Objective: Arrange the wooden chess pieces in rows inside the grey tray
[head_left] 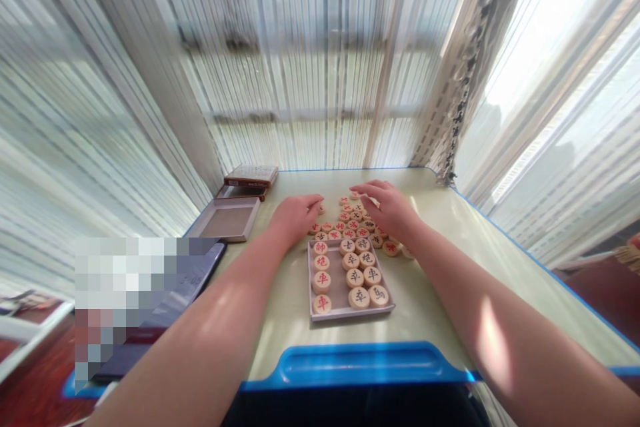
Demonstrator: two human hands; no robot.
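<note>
Round wooden Chinese chess pieces (353, 225) with red or black characters lie in a loose pile on the table. My left hand (299, 213) rests at the pile's left side, fingers curved but apart, close to a piece (321, 209). Over the right side reaches my right hand (387, 205), thumb and fingers spread, with nothing visible in its grasp. Nearer to me, a shallow open box (336, 288) holds a column of red pieces (321, 281) on its left and two columns of black pieces (355, 278) on its right. Both hands partly hide pieces beneath them.
An empty shallow box (245, 230) sits at the left, with a stacked box (251, 174) behind it. A dark flat device (200, 273) lies by the left table edge, partly pixelated. The pale table (500, 293) has a blue rim; striped curtains (300, 80) hang behind.
</note>
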